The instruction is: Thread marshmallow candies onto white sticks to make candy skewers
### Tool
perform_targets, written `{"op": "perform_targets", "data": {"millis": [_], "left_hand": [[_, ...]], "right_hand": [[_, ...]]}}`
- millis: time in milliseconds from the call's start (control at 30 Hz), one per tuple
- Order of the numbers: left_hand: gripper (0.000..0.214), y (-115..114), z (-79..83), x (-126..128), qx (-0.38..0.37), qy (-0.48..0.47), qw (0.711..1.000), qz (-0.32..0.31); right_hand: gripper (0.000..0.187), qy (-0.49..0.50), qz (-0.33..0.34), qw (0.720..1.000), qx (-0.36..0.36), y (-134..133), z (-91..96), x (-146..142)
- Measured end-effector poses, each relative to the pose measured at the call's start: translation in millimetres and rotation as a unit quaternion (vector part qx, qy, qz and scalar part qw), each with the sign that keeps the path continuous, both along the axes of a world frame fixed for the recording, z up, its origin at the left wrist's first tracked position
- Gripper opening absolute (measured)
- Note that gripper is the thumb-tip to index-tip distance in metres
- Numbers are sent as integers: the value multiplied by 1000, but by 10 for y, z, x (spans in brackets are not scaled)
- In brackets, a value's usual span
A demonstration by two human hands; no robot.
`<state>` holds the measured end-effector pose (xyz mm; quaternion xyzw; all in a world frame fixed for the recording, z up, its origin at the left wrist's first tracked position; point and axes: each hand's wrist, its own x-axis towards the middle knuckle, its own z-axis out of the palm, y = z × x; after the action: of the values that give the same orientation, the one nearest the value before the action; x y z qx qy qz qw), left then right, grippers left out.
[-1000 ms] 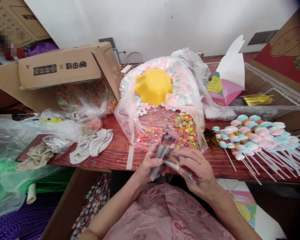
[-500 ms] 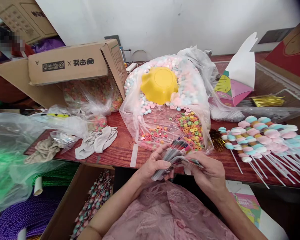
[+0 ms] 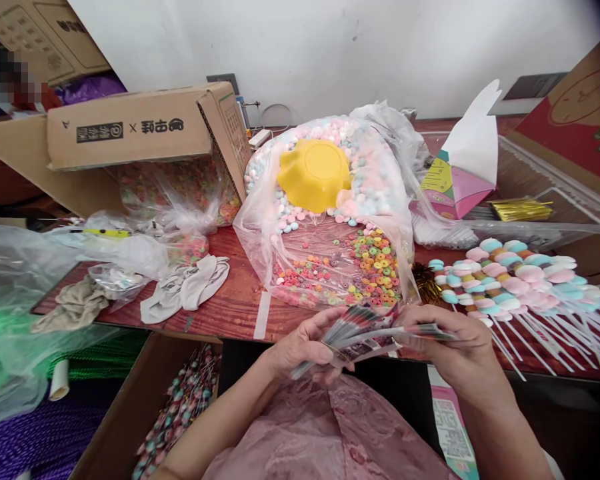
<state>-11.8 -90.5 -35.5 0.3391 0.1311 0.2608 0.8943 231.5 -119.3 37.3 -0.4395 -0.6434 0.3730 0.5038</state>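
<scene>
My left hand (image 3: 305, 348) is closed around a thick stack of flat printed plastic bags (image 3: 347, 328), held at the table's front edge above my lap. My right hand (image 3: 460, 340) pinches the right ends of several of the bags (image 3: 430, 331), which spread away from the stack. Just beyond my hands lies a large clear plastic bag (image 3: 250, 250) with pink, white and blue marshmallows (image 3: 375, 173) and coloured ring candies (image 3: 377, 263). An upturned yellow bowl (image 3: 316, 175) rests on the marshmallows.
Marshmallow skewers (image 3: 520, 273) lie at the right, beside gold twist ties (image 3: 523, 210). At the left are a cardboard box (image 3: 145, 123) and light cloth gloves (image 3: 187, 287). Below stands a box of wrapped sticks (image 3: 180, 407), with purple rope (image 3: 30, 433) nearby.
My right hand has moved right and slightly down, drawing the ends of several bags away from the stack. The left hand keeps its hold. The view has shifted slightly.
</scene>
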Motion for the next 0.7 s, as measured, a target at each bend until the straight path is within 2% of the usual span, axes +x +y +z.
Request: {"op": "perform_targets", "data": {"millis": [100, 200, 333, 400, 533, 633, 700], "left_hand": [[98, -41, -22, 32, -20, -13, 999, -29], [92, -71, -31, 83, -37, -31, 997, -52], [82, -84, -26, 119, -42, -31, 998, -40], [77, -81, -22, 116, -34, -19, 999, -29], [71, -74, -31, 104, -9, 15, 1000, -5], [77, -72, -51, 110, 3, 19, 999, 29], [78, -69, -67, 117, 7, 13, 998, 53]], "right_hand": [[14, -10, 36, 999, -11, 24, 25, 0], [12, -38, 43, 998, 26, 28, -12, -60], [10, -116, 38, 989, 82, -8, -69, -143], [12, -150, 18, 982, 112, -28, -83, -173], [8, -220, -66, 960, 158, -54, -92, -203], [8, -227, -75, 958, 160, -84, -106, -227], [9, -224, -90, 951, 190, -110, -119, -263]]}}
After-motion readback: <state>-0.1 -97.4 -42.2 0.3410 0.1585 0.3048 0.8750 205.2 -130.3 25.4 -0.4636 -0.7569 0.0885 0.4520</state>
